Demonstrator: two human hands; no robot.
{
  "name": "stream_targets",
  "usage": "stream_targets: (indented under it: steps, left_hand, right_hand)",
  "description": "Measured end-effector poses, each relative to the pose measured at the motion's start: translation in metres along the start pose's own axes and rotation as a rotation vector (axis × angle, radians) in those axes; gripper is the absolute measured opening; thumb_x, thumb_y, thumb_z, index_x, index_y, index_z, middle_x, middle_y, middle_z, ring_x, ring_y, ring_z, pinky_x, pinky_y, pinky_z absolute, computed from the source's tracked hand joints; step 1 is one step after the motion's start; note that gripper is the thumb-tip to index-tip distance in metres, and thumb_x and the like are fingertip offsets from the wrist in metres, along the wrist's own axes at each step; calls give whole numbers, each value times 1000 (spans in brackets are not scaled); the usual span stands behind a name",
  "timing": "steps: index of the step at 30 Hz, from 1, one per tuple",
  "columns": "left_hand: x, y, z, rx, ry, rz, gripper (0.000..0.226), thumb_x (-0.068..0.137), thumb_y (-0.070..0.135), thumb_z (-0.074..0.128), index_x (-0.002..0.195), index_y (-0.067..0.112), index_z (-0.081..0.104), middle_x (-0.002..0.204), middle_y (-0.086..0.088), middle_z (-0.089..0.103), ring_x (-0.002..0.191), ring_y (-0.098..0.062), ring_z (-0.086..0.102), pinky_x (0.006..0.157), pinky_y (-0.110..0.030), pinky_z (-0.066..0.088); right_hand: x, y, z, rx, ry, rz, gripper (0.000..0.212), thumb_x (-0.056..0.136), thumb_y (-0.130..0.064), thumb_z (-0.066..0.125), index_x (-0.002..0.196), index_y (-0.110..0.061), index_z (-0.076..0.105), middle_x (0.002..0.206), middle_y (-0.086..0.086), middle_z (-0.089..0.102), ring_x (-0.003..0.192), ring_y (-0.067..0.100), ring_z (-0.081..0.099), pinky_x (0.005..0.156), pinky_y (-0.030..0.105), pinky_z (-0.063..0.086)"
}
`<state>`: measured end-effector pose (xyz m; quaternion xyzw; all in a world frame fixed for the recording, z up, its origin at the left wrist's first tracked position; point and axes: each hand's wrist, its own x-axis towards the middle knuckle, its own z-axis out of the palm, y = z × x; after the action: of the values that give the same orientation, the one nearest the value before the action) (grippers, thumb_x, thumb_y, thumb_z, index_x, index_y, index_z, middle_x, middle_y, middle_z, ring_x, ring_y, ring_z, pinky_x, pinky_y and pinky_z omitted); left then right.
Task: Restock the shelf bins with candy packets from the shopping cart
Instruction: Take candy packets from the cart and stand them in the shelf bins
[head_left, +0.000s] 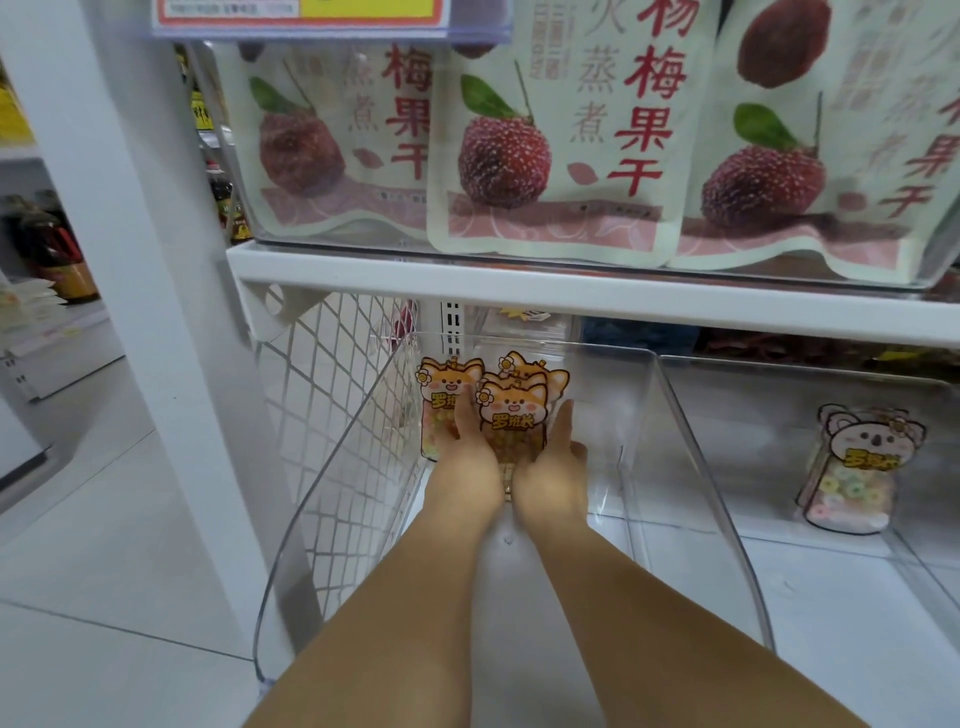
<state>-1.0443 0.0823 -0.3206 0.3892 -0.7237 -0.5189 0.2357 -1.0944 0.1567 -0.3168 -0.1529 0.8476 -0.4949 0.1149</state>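
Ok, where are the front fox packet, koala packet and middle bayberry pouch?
front fox packet (511, 406), head view, on its fox face
koala packet (868, 441), head view, on its koala face
middle bayberry pouch (501, 156), head view, on its printed fruit

Clear glossy plastic bin (691, 452); shiny film candy packets (511, 415); white painted metal shelf (571, 291) and wire mesh (332, 415); smooth pale floor tiles (104, 519).

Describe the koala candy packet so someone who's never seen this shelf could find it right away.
Look under the white shelf holding the big berry pouches, in the right-hand clear bin. The koala packet stands upright there. Its pale koala head and pastel ring candies set it apart from the orange fox packets in the left bin.
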Motion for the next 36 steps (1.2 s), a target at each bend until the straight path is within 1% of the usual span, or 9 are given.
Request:
stream_targets:
  steps: [2,10,13,17,21,24,29,32,36]
  left_hand:
    - [-4,6,-5,81,37,110,60,101,37,43,139,69,8,155,-5,28,123,-31,52,97,-37,44]
    - [2,7,-6,122,136,216,40,88,66,26,115,55,53,128,8,58,109,-19,61,99,-47,48]
    - [2,7,-6,193,94,254,36,98,46,40,132,39,47,134,7,50,107,-6,55,94,-27,46]
    - [1,4,-6,325,72,289,59,91,20,58,143,21,31,138,-7,44,116,-25,52,93,-37,47]
    - [-9,19,-8,-6,39,149,54,84,50,37,130,24,47,128,-6,56,112,-25,56,96,-47,48]
    - [-11,22,-7,-324,73,-29,37,92,55,28,113,41,55,113,2,67,98,-16,63,76,-35,47]
    - [-9,19,-8,-277,102,-88,44,98,53,21,117,35,56,103,2,69,92,-16,63,68,-34,42]
    - [-1,16,-8,-197,109,42,63,81,63,13,112,28,56,108,0,67,99,-23,64,85,-46,52]
    - [-1,16,-5,-37,87,130,44,90,54,30,126,38,50,134,-2,54,112,-22,58,99,-45,49]
  right_hand:
    - [0,1,-1,-59,30,2,74,102,-29,44,157,-42,-3,136,12,39,120,34,49,92,41,49]
    - [4,-6,2,88,233,-200,65,103,-27,44,158,-36,9,136,7,48,123,27,50,98,46,48]
    - [9,-9,1,173,253,-163,47,106,-24,37,152,-35,30,127,4,58,113,22,57,90,38,51]
    - [15,-8,-4,236,251,-65,33,106,-20,30,129,-27,53,113,2,67,95,20,61,72,29,47]
    - [16,-5,-1,-3,255,-75,34,106,-30,34,137,-34,48,126,2,57,119,26,48,90,39,44]
    - [13,-2,-1,-35,259,-80,39,104,-37,40,143,-37,43,128,7,52,118,28,49,92,40,46]
    - [13,0,6,59,207,-50,48,100,-42,47,148,-35,39,119,-2,66,110,28,58,88,41,53]
    - [10,-5,8,180,193,-71,59,92,-13,54,148,-30,42,122,0,65,114,27,57,93,42,53]
    - [12,-2,5,118,222,-130,61,91,-9,59,148,-26,43,128,5,56,117,27,53,98,43,50]
